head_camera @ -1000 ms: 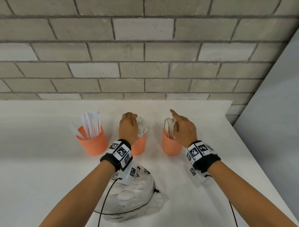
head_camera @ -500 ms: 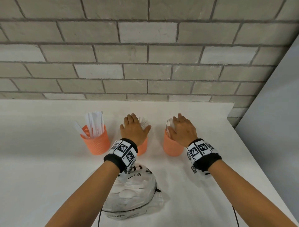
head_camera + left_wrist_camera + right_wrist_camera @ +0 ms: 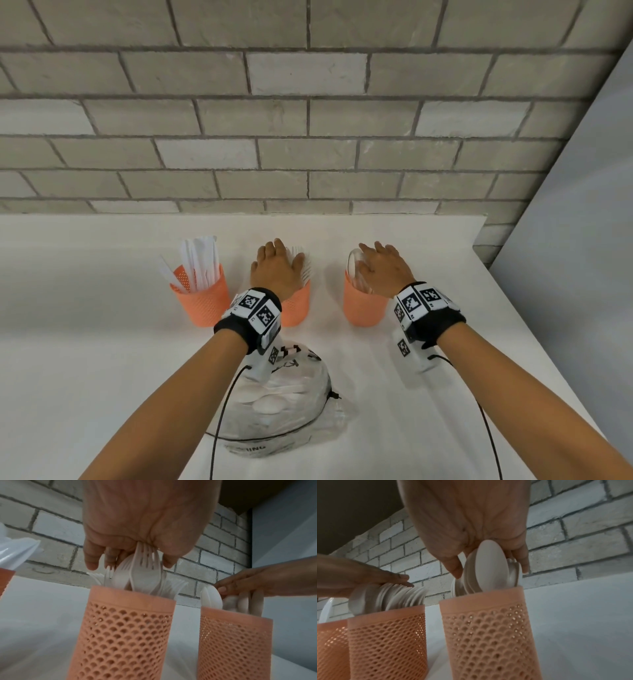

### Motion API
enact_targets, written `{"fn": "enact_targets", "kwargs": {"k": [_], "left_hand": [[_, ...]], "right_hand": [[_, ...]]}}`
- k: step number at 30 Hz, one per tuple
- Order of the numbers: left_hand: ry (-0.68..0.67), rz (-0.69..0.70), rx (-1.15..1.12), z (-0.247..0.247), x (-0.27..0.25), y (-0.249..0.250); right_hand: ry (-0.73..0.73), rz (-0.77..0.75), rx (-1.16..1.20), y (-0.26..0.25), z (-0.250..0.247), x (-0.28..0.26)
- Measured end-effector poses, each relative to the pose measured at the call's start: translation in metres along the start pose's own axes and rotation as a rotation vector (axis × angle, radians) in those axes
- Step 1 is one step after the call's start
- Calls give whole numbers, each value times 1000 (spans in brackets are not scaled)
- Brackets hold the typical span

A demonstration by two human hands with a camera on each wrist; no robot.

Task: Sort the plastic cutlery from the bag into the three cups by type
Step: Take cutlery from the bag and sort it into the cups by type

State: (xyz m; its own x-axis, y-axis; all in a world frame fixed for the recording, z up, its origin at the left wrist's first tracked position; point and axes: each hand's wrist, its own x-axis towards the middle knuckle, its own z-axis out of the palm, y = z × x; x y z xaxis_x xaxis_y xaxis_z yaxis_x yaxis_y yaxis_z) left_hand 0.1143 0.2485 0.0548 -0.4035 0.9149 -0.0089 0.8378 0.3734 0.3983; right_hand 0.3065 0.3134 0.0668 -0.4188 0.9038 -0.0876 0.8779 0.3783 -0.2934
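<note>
Three orange mesh cups stand in a row. The left cup (image 3: pixel 202 301) holds white knives (image 3: pixel 200 263). My left hand (image 3: pixel 277 269) lies flat on the forks (image 3: pixel 142 572) that stand in the middle cup (image 3: pixel 130 628), palm down and fingers spread. My right hand (image 3: pixel 383 267) rests the same way on the spoons (image 3: pixel 488 568) in the right cup (image 3: pixel 488 628). Neither hand grips anything. The clear plastic bag (image 3: pixel 281 397) lies on the table under my left forearm, with white cutlery still inside it.
The white table (image 3: pixel 85 342) runs back to a grey brick wall (image 3: pixel 308 154). Its right edge (image 3: pixel 534 325) lies close to the right cup, with a grey panel beyond. Black wrist cables (image 3: pixel 219 428) trail over the bag.
Both hands have opened from curled fingers to flat palms and settled onto the cutlery tops. The cups and the bag have stayed where they were.
</note>
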Motion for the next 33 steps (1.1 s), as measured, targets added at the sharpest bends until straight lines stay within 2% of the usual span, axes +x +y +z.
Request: {"fn": "enact_targets", "kwargs": {"k": [3,6,10,15,18,20,23,25,29,33], "left_hand": [[-90,-23,-52,-10,-1,0],[-71,15,-131,-24,-4,-3],[-35,125,-288,-50,-17,-8],[59,255,-410,-72,-42,-18],[55,320,-435,-77,-60,-30],[20,353,-412,-77,-73,-40],[-57,392,-253,-72,-90,-60],[-139,404,-145,-64,-100,-76],[-306,348,56,-50,-119,-101],[-422,216,109,-41,-132,-118]], "right_hand": [[89,42,93,-3,-1,-6],[183,29,175,-10,-3,-14],[224,-120,396,-32,-16,-28],[221,-286,501,-71,-19,-51],[113,-392,528,-94,-8,-72],[-45,-461,462,-105,6,-88],[-369,-521,214,-118,36,-106],[-515,-469,-18,-123,57,-110],[-640,-344,-289,-122,83,-104],[-684,-281,-318,-128,85,-99]]}}
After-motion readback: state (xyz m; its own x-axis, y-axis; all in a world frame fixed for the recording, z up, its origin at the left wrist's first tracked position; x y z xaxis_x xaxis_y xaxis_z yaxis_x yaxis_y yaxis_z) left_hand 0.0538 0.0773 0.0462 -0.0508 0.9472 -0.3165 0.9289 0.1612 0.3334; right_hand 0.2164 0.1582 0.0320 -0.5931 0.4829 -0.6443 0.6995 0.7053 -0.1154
